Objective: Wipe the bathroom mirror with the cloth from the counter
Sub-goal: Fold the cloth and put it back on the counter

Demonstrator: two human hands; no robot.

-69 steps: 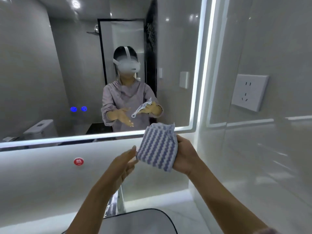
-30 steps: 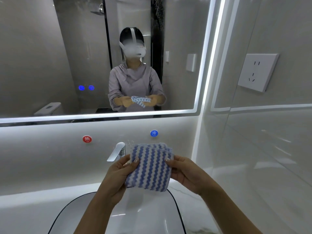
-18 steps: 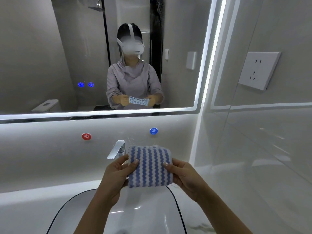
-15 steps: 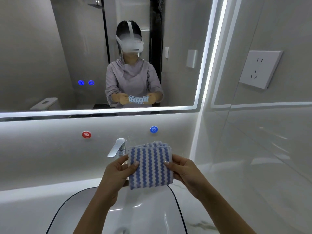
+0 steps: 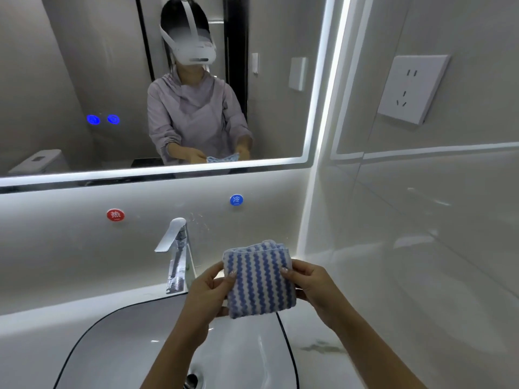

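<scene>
A folded cloth (image 5: 259, 282) with blue and white wavy stripes hangs between both hands above the basin's right rim. My left hand (image 5: 206, 293) pinches its left edge with thumb and fingers. My right hand (image 5: 311, 284) grips its right edge. The lit-edged mirror (image 5: 84, 66) fills the wall above, well above the cloth, and reflects a person holding the same cloth.
A chrome tap (image 5: 177, 254) stands just left of my left hand. The white basin (image 5: 118, 346) lies below, with its drain (image 5: 192, 381) at the bottom. Red (image 5: 115, 214) and blue (image 5: 236, 200) round stickers mark the backsplash. A wall socket (image 5: 411, 89) is on the right wall.
My right hand alone held the cloth up near the mirror; both hands then took it and folded it square. It has come down over the basin, and the view has tilted down.
</scene>
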